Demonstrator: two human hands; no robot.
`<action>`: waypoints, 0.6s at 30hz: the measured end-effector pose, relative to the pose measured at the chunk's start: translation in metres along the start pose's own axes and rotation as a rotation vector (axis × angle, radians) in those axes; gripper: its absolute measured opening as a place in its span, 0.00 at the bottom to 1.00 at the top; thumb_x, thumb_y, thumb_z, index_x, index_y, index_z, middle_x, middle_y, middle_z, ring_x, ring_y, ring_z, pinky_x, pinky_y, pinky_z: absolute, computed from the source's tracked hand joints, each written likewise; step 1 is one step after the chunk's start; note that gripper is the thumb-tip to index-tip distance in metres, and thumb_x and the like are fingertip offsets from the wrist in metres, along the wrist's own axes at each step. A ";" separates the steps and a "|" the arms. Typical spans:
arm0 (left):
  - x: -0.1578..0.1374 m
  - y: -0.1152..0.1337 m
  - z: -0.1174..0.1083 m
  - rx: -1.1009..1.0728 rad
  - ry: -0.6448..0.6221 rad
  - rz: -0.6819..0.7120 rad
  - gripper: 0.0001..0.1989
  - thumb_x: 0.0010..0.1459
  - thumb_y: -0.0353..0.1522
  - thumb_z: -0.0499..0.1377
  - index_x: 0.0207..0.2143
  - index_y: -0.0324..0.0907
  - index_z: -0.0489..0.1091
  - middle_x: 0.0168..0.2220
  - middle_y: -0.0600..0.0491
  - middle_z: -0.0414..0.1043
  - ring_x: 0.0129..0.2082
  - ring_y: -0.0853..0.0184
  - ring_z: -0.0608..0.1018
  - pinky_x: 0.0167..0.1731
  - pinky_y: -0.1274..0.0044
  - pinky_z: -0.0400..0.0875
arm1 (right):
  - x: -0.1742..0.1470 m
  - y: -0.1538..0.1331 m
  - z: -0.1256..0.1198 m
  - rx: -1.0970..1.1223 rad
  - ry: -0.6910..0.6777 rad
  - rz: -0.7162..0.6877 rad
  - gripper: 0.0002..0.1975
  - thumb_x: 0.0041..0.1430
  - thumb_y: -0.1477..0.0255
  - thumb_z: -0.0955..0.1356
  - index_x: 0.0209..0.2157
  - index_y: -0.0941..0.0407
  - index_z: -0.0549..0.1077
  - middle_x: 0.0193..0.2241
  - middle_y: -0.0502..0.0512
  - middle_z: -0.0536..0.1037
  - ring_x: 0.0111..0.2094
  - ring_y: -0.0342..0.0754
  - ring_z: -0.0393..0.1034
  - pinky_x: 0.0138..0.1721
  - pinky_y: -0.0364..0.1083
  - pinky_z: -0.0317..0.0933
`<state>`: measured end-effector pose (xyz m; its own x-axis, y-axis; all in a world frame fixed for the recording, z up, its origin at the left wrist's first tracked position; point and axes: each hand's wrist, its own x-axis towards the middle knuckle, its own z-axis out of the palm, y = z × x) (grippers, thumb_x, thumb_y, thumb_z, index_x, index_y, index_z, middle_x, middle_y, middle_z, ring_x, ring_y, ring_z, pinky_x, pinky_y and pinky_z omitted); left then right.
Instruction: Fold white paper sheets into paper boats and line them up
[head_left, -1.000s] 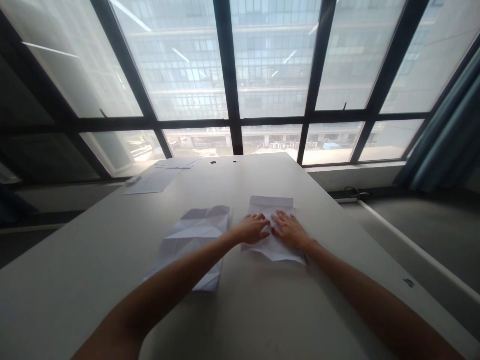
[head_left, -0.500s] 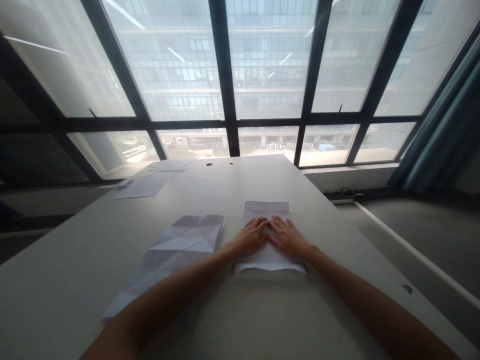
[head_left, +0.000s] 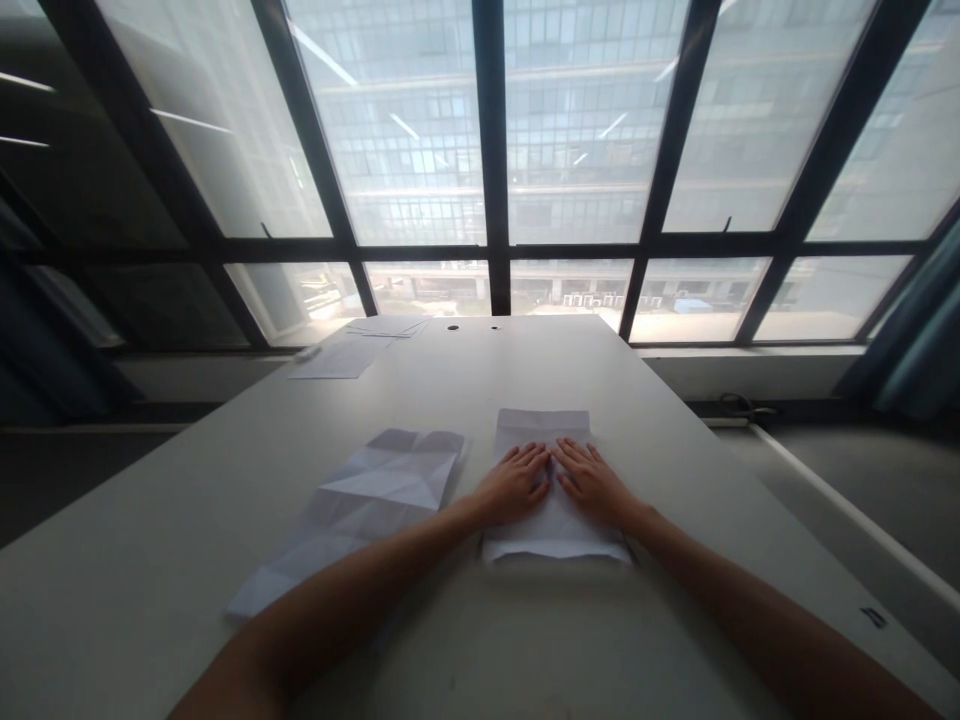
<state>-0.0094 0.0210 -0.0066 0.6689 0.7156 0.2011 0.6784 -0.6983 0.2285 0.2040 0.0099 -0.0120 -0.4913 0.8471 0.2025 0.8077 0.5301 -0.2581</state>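
A folded sheet of white paper lies flat on the table in front of me, its near edge slightly raised and wavy. On its middle rests my left hand, palm down with the fingers stretched out. My right hand lies flat beside it, fingers extended, and the fingertips of both hands nearly meet. Neither hand grips anything. Left of them is a second, creased sheet of paper, partly covered by my left forearm.
The white table runs toward tall windows. At its far left are more flat papers. A small dark mark or piece is by the right edge. Two small holes show near the far end.
The view has turned slightly left, so everything appears shifted right. Both hands stay flat on the folded paper, with only slight movement of the fingers.
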 end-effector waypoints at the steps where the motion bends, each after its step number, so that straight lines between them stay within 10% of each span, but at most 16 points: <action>1: 0.000 0.001 0.000 -0.001 0.011 -0.003 0.26 0.68 0.40 0.47 0.65 0.42 0.54 0.67 0.47 0.56 0.68 0.62 0.56 0.67 0.66 0.48 | 0.001 0.000 0.000 0.003 0.015 0.011 0.28 0.68 0.67 0.57 0.67 0.59 0.55 0.68 0.61 0.54 0.69 0.51 0.43 0.67 0.57 0.37; 18: -0.002 0.003 -0.005 0.125 -0.126 -0.050 0.34 0.68 0.48 0.43 0.70 0.46 0.41 0.71 0.50 0.41 0.70 0.53 0.45 0.66 0.56 0.40 | 0.009 0.012 0.008 -0.002 -0.086 -0.003 0.32 0.68 0.61 0.56 0.68 0.58 0.51 0.69 0.60 0.50 0.69 0.53 0.41 0.67 0.57 0.35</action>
<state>-0.0105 0.0171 -0.0013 0.6612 0.7470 0.0694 0.7387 -0.6644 0.1139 0.2065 0.0240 -0.0208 -0.5201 0.8455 0.1212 0.8065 0.5328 -0.2561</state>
